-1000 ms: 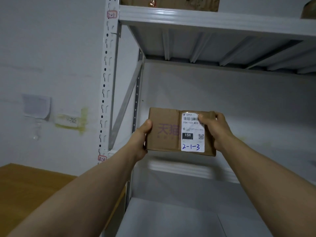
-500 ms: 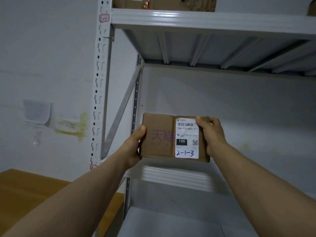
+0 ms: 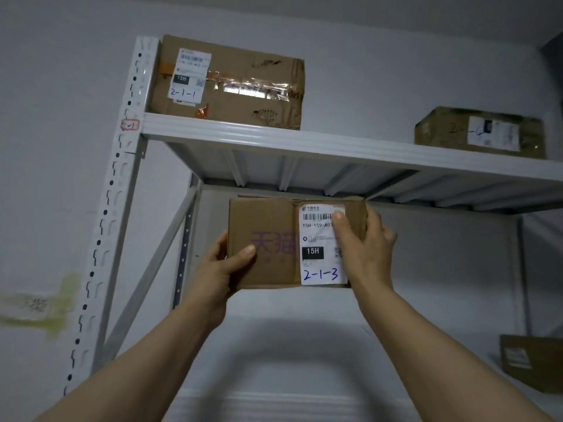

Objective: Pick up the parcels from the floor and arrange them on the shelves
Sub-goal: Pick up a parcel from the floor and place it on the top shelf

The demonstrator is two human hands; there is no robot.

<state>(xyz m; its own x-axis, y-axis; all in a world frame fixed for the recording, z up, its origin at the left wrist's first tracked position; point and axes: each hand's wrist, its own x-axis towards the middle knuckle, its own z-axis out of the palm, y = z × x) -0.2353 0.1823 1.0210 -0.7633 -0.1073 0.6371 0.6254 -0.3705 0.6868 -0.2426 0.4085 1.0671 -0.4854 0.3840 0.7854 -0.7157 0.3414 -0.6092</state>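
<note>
A flat brown cardboard parcel (image 3: 271, 242) with a white label hand-marked 2-1-3 is held up in front of the grey metal shelving, just below the top shelf (image 3: 320, 140). My left hand (image 3: 224, 269) grips its lower left edge, thumb on the front face. My right hand (image 3: 364, 239) grips its right edge, thumb lying over the label. On the top shelf stand a large taped parcel (image 3: 243, 86) marked 2-1-1 at the left and a smaller parcel (image 3: 451, 130) at the right.
The shelving's slotted left upright (image 3: 118, 190) carries a red tag reading 2-1. Another cardboard parcel (image 3: 536, 363) sits on the lower shelf (image 3: 304, 400) at the right. A white wall lies behind and to the left.
The view has tilted upward, bringing the top shelf's parcels into sight. The parcel has risen closer to the underside of the top shelf, and my right thumb now lies across the label.
</note>
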